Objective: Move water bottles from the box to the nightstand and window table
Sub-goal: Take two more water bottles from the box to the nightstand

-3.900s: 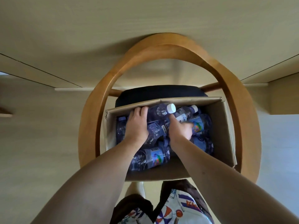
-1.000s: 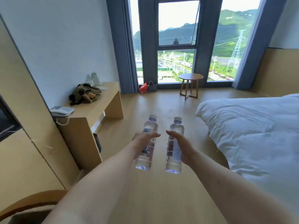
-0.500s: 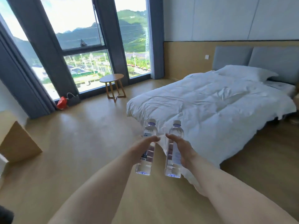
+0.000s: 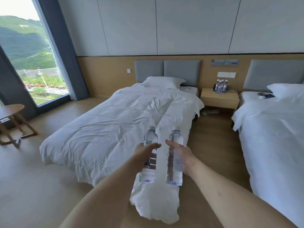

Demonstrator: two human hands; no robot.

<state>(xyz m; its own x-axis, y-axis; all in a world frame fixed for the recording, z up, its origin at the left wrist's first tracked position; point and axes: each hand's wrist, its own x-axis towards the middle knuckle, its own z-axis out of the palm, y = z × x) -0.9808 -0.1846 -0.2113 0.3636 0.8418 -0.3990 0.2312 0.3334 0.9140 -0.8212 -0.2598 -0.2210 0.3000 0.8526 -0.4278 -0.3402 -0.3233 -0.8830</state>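
Two clear plastic bottles, upright, pale caps: left bottle (image 4: pixel 148 155) gripped mid-body by the left hand (image 4: pixel 143 153), right bottle (image 4: pixel 174 157) by the right hand (image 4: pixel 181 153), fingers wrapped round each, over the rumpled white bed (image 4: pixel 115 125). Four bottles (image 4: pixel 221 86) stand on the boxy wooden nightstand (image 4: pixel 219 98)

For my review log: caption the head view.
Each hand carries a water bottle toward the nightstand.

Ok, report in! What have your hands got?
Left hand holds a water bottle. Right hand holds another bottle. Nightstand ahead, bottles already there. Floor path between the beds open.
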